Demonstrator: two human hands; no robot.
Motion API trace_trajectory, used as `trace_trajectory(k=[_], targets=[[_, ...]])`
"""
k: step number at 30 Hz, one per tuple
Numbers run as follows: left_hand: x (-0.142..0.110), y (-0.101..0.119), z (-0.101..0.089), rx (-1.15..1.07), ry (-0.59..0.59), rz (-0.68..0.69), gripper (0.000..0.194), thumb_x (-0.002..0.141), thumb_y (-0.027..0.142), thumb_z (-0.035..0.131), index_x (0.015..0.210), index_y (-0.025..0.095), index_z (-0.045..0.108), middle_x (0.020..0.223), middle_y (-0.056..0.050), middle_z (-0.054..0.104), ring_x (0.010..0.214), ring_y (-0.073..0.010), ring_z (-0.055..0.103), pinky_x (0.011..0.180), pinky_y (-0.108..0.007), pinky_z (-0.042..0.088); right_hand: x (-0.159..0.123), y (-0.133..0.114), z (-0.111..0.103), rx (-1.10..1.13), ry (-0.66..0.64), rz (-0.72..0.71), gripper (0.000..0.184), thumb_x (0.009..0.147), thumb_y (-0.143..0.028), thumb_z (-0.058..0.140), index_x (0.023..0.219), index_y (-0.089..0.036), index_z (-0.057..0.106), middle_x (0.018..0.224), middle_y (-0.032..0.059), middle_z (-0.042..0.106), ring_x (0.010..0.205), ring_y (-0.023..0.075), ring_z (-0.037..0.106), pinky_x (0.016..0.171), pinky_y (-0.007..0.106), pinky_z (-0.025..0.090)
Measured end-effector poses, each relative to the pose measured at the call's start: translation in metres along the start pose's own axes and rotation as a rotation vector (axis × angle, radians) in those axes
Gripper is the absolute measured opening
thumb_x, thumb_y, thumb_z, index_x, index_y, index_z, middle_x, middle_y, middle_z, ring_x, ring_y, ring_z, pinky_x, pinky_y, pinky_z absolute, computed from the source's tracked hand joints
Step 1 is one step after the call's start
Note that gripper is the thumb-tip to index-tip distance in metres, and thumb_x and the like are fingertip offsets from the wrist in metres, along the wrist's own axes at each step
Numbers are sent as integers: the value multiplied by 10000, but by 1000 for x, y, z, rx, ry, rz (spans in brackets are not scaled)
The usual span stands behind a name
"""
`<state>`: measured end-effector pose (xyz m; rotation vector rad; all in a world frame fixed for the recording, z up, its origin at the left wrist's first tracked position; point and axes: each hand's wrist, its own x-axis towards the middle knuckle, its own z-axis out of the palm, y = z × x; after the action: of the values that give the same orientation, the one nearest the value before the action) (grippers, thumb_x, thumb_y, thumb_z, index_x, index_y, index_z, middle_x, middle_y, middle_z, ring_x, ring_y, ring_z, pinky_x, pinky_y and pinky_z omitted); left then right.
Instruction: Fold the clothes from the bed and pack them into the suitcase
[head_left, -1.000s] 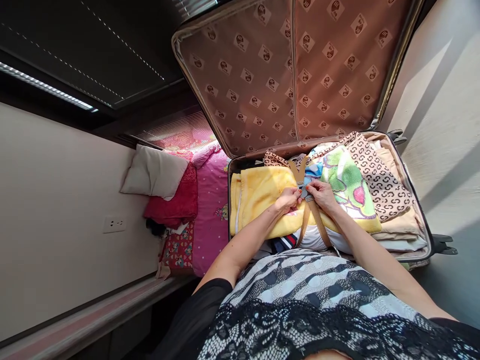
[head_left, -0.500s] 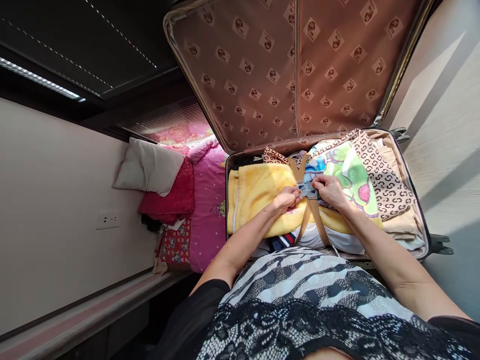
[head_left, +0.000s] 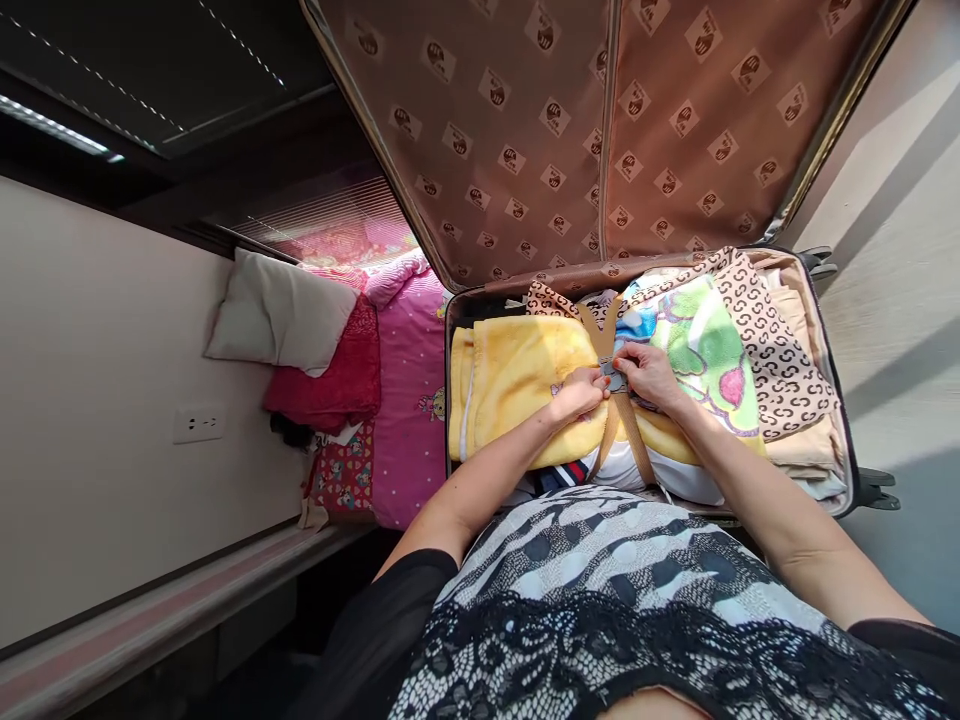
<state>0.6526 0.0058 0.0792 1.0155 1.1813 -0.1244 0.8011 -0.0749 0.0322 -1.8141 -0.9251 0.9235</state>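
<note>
- Tan straps (head_left: 641,440) are spread in a V above and below the grey buckle (head_left: 612,376), which is set over the clothes near the middle of the open suitcase (head_left: 845,430).
- The buckle's near left side is pinched by the left hand (head_left: 581,395), whose wrist is laid over the yellow cloth (head_left: 517,380).
- Its right side is held by the right hand (head_left: 651,378), with thumb and forefinger brought together on it; the green patterned cloth (head_left: 701,330) is found just beyond.
- Neither grip is left apart: both are clamped on the buckle.
- Compared with half a second ago, the fingertips are brought nearer each other and less of the buckle is left in sight.
- By this change a tighter, two-sided hold is suggested; whether the buckle's parts are joined cannot be told, being partly hidden by fingers.
</note>
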Motion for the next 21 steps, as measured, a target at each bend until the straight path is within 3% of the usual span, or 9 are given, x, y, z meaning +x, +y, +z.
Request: trace_trajectory(k=[2,5,7,10,15,18,21], targets=[[3,0,-3,333,-9,119,343,1052,147,661,714,185,620,568,30,522,453,-102,443,494,-233,358,1,1,0,30,-29,-1,168,802,-384,623,740,-232,657,630,26,602,688,204,583,608,299,438],[7,-3,-8,678,25,331,321,1081,194,624,764,195,669,685,-19,640,717,-185,658,762,-277,510,1,4,1,43,-30,-27,177,828,-390,634,760,-229,656,676,22,618,680,197,587,614,300,452],[7,-7,-9,815,53,412,286,1093,210,603,831,195,716,816,-62,725,886,-232,719,898,-310,521,0,7,5,-3,19,-83,156,851,-353,627,769,-225,661,748,33,640,689,191,588,651,315,474],[6,-11,-7,898,80,411,282,1121,245,567,903,197,738,918,-105,765,960,-270,739,941,-350,524,-3,13,12,-134,144,-215,167,897,-282,590,758,-222,660,849,63,640,749,195,590,723,336,503],[2,-11,-1,868,148,372,238,1114,246,587,923,197,721,888,-119,739,914,-277,733,920,-382,546,-11,24,25,-290,267,-347,197,962,-197,539,796,-221,642,941,90,612,850,207,588,781,327,522],[0,-9,0,574,76,280,305,1095,192,569,794,206,619,736,-37,655,641,-170,615,693,-293,526,-13,30,29,-327,271,-357,188,945,-160,524,798,-217,626,927,83,581,833,206,574,753,321,517],[1,-9,1,219,2,150,349,1079,192,574,731,203,547,615,35,547,452,-95,394,484,-233,375,-13,33,30,-331,255,-350,205,963,-185,514,799,-220,633,907,76,562,815,211,574,756,334,535]])
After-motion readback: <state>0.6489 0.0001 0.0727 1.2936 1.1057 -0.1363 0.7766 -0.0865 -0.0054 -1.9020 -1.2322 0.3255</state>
